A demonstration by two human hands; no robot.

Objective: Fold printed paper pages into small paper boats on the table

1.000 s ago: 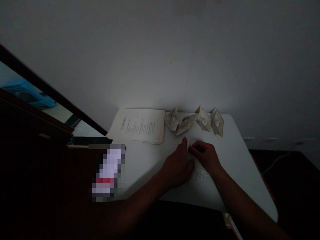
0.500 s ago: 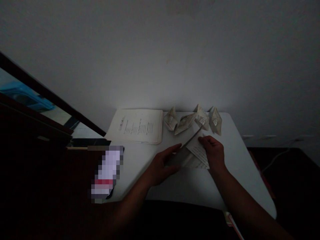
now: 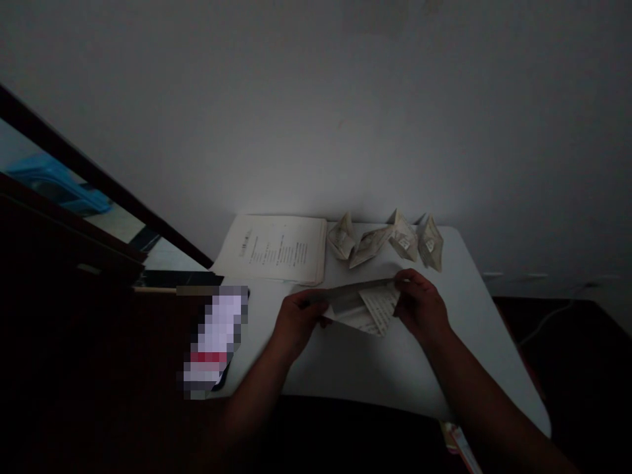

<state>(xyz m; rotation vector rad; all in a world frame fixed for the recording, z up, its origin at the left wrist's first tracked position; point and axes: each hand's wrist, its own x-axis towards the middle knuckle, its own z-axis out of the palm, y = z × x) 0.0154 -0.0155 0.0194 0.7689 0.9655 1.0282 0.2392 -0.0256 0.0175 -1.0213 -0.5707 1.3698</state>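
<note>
A partly folded sheet of printed paper [image 3: 360, 308] is stretched between my two hands above the white table [image 3: 340, 368]. My left hand [image 3: 299, 322] pinches its left end between thumb and fingers. At the right end, my right hand [image 3: 422, 306] is closed on the upper corner. One triangular flap with printed lines shows on the paper's right part. Beyond my hands, several folded paper boats [image 3: 371, 243] stand in a row near the wall.
A stack of printed pages [image 3: 276, 250] lies at the table's back left. A phone [image 3: 217, 339] with a blurred screen rests at the left edge. The wall [image 3: 340, 131] rises behind the table. A mirror-like framed panel [image 3: 113, 224] leans at far left.
My left hand has gone from open beside the paper to gripping its left end. The paper has turned from slanting to nearly level, its long edge now running between both hands.
</note>
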